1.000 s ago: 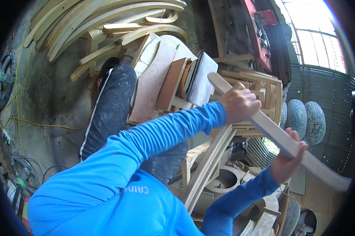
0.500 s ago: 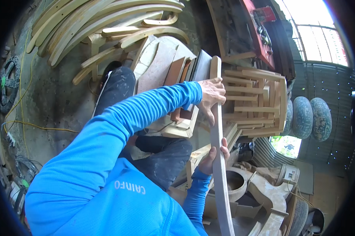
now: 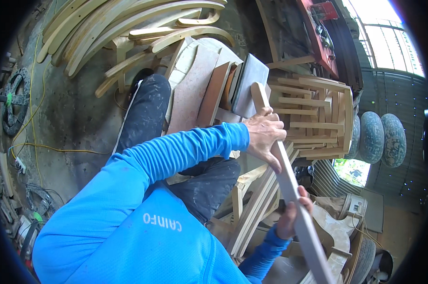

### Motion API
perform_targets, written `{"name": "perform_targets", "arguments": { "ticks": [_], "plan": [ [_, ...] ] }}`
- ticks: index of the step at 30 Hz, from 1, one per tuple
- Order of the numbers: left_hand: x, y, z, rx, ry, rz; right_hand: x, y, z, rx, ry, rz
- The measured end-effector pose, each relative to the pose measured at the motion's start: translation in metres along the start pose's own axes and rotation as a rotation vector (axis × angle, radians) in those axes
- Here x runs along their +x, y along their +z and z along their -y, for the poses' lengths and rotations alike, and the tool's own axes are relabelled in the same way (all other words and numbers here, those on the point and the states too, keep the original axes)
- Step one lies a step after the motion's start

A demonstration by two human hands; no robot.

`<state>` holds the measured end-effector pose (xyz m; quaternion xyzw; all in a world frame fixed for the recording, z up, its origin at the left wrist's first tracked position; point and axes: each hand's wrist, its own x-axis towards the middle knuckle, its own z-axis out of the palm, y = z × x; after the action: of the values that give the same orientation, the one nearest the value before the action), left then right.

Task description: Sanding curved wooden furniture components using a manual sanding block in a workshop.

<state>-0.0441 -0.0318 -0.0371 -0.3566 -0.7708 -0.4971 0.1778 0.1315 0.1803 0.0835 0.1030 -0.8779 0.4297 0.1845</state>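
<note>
A long, pale wooden bar [image 3: 289, 183] with a rounded far end slants from the middle of the view toward the lower right. Over its upper part my left hand [image 3: 265, 136] is closed, fingers across the top and thumb along the side. Lower down, my right hand [image 3: 287, 220] grips the same bar from beneath, with fingertips showing on its far side. The bar's rounded end lies at the edge of a flat grey pad [image 3: 251, 86], which looks like a sanding surface; whether they touch I cannot tell. Reddish-brown boards [image 3: 215, 94] stand beside the pad.
Curved wooden pieces [image 3: 100, 33] are heaped at the upper left. To the right stands a stack of slatted wooden frames [image 3: 318, 113]. A yellow cable [image 3: 64, 150] runs over the floor at left. Below right sits a pale machine casting [image 3: 334, 225].
The bar has swung from near upright to a slant, its lower end moving right. Both hands moved with it, the right hand farther. The rounded end is slightly lower, and more of the grey pad shows.
</note>
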Motion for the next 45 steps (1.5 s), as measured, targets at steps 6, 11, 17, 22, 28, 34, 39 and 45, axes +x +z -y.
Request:
{"name": "perform_targets", "arguments": {
  "ticks": [6,11,17,22,28,34,39,45],
  "plan": [
    [0.019,0.0,-0.02,-0.136,-0.198,0.002,0.083,-0.027,0.06,-0.083,0.042,0.039],
    [0.043,-0.01,-0.031,-0.304,-0.336,0.011,0.154,-0.042,0.094,-0.099,0.107,0.095],
    [0.047,-0.016,-0.036,-0.483,-0.485,-0.015,0.223,-0.035,0.1,-0.008,0.173,0.141],
    [0.036,-0.016,-0.054,-0.364,-0.417,-0.147,0.224,-0.038,0.099,0.002,0.104,0.117],
    [0.042,0.0,-0.031,-0.171,-0.362,-0.386,0.209,-0.022,0.105,-0.022,0.037,0.122],
    [0.049,-0.002,0.009,-0.036,-0.226,-0.4,0.181,0.006,0.09,-0.012,-0.032,-0.004],
    [0.044,0.002,0.062,0.024,0.022,-0.384,0.123,0.035,0.032,0.016,-0.108,-0.127],
    [0.032,-0.004,0.107,0.232,0.096,-0.14,0.034,0.1,-0.051,0.031,-0.15,-0.14]
  ]
}}
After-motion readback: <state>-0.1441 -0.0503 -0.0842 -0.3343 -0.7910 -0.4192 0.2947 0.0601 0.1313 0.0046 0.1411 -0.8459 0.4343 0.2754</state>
